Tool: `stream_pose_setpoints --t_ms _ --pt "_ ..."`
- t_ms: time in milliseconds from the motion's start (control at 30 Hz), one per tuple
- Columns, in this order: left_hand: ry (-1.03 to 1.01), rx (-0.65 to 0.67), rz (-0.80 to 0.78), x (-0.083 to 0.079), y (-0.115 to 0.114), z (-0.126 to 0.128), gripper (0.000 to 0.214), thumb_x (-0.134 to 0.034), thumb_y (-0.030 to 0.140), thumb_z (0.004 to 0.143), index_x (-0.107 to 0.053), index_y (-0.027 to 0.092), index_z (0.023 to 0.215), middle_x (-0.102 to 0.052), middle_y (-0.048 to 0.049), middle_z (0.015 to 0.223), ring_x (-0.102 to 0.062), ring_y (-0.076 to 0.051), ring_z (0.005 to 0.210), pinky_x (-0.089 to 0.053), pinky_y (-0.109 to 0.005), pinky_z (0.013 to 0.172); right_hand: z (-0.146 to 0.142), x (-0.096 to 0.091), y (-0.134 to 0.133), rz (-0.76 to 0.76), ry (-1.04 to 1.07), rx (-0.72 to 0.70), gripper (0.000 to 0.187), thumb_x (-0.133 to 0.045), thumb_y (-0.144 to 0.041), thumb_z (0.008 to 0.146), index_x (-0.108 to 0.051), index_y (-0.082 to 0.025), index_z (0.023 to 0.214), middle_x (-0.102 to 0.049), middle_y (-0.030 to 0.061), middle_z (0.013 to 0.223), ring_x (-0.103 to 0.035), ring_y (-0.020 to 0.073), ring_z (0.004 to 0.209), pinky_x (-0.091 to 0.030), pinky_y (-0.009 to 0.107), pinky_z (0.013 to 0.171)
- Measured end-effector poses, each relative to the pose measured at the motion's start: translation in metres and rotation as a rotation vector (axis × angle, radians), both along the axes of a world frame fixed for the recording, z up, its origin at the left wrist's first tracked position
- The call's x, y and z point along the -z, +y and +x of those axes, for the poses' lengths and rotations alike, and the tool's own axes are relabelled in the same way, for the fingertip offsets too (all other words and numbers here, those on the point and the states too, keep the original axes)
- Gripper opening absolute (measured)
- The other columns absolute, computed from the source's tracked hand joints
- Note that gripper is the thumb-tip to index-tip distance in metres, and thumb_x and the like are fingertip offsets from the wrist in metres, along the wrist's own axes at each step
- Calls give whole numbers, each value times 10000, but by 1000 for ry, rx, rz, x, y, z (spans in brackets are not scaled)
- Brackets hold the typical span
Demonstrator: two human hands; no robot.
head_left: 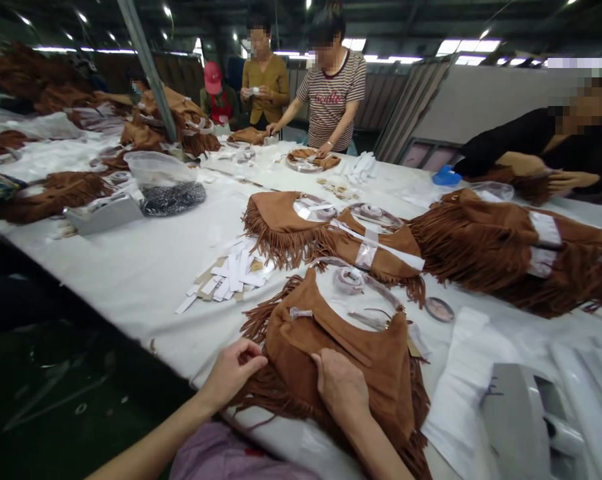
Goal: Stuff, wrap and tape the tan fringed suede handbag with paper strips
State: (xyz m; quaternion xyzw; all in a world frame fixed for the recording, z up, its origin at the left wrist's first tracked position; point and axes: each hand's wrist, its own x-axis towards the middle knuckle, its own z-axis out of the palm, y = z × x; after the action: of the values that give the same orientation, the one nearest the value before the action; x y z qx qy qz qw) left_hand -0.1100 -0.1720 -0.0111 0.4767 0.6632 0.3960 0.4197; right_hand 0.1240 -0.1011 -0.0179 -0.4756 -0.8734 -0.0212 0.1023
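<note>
A brown suede fringed bag (351,347) lies on the white table (145,267) right in front of me. My left hand (233,370) is curled at the bag's left edge, fingers pinched on its fringe. My right hand (341,387) presses down on the bag's middle with fingers bent over the suede. A clear plastic-wrapped handle (353,280) curves above the bag's opening.
More fringed bags (505,247) lie to the right and ahead (291,223). White paper strips (231,277) are scattered at the centre, a plastic bag of dark chain (165,183) stands left. Several other people work at the far side; a sleeve reaches in at right.
</note>
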Motion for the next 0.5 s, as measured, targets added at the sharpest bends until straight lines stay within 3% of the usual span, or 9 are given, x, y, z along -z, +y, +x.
stream_pose_setpoints --t_ms 100,200,300,400,500 --pt "-71 -134 -49 22 -21 9 299 -641 427 754 -613 146 852 -504 44 563 -457 -105 520 -353 -215 499 6 -4 4 -8 71 -20 332 -324 -312 990 -513 -209 738 -594 13 670 -560 162 645 -303 287 606" --pt "-209 -195 -82 28 -13 21 472 -660 450 729 -561 141 1072 -399 96 479 -370 -80 415 -276 -193 415 9 -8 7 -8 127 -39 367 -295 -332 997 -522 -206 738 -593 7 662 -552 152 634 -299 276 596" --pt "-411 -37 -174 23 0 31 652 -691 449 698 -449 169 1235 -502 81 547 -356 -62 357 -230 -179 347 10 -8 6 -12 167 -69 371 -290 -340 998 -531 -202 751 -590 4 665 -545 146 630 -308 266 602" --pt "-534 95 -252 21 7 38 506 -674 450 715 -531 141 1090 -544 49 573 -361 -50 335 -226 -170 325 12 -7 5 -7 195 -86 363 -290 -336 999 -537 -199 770 -586 3 682 -545 142 641 -316 262 612" --pt "-624 111 -224 27 9 43 444 -671 463 715 -579 128 991 -607 10 651 -390 -48 359 -318 -185 377 13 -6 5 16 201 -89 359 -296 -328 998 -534 -196 763 -570 1 674 -532 137 628 -317 262 610"
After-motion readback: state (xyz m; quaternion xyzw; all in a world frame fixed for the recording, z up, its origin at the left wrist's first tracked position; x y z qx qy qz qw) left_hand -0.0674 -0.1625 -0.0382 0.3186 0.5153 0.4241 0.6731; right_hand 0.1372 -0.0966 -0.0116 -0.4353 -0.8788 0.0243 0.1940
